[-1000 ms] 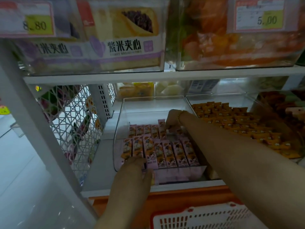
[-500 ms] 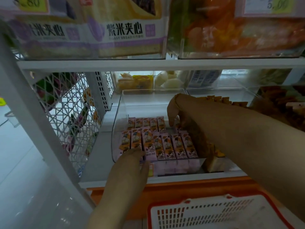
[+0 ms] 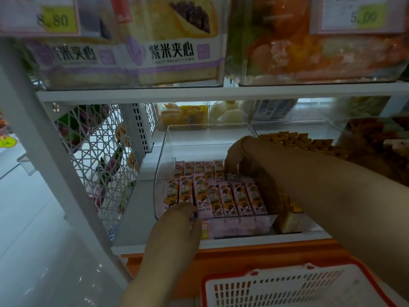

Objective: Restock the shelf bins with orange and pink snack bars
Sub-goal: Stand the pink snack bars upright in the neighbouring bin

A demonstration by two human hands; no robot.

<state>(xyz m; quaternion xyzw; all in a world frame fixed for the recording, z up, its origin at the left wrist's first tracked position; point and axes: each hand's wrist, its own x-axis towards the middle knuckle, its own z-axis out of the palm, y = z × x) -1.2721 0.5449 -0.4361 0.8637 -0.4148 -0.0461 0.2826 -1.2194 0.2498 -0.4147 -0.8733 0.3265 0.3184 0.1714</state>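
Note:
A clear plastic bin (image 3: pixel 162 165) on the middle shelf holds two rows of pink snack bars (image 3: pixel 223 196). My right hand (image 3: pixel 235 158) reaches into the bin's back right, fingers pointing down onto the rear row of bars. Whether they pinch a bar is hidden. My left hand (image 3: pixel 177 227) rests at the bin's front left corner, fingers straight against the front bars and the rim. To the right, a second clear bin holds orange snack bars (image 3: pixel 309 141), partly hidden behind my right forearm.
Above hang bins of purple-labelled bread (image 3: pixel 155 52) and orange packs (image 3: pixel 309 45) with price tags. A white lattice panel (image 3: pixel 99 160) bounds the shelf on the left. A red-rimmed white basket (image 3: pixel 287 289) sits below at the front. More clear bins stand behind.
The view shifted slightly. My right hand stays at the rear row, its fingers now pointing further down onto the bars. My left hand stays at the front corner.

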